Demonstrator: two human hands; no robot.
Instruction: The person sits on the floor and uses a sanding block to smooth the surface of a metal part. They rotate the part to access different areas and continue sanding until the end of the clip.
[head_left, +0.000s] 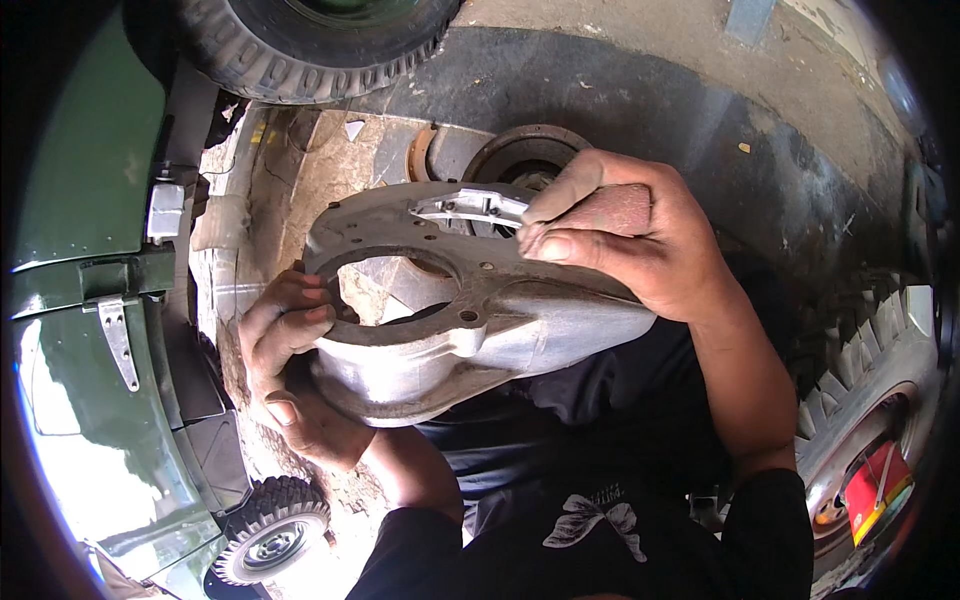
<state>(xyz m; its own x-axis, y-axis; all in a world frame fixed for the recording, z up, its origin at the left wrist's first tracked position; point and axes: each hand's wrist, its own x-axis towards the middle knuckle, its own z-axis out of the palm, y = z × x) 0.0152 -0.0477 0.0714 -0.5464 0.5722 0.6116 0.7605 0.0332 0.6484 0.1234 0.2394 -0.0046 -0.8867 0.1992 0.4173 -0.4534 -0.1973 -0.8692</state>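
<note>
A grey cast-metal housing (565, 322) is held up in front of my body, tilted, its flat flange face toward me. That face has a large round opening and several bolt holes. My left hand (295, 365) grips the housing's left rim, fingers curled over the edge of the opening and thumb lower down on the outer wall. Over the upper right of the flange, my right hand (672, 245) pinches a worn piece of reddish-brown sandpaper (612, 208) between thumb and fingers. The fingertips are close to the flange; whether the paper touches it is hidden.
On the floor behind the housing lie a dark round drum-like part (530, 145) and a rusty curved piece (420, 150). A large tyre (330, 70) stands at the top. A green vehicle body (90, 190) runs along the left. Another wheel (850, 400) with a red packet (880, 485) is at right.
</note>
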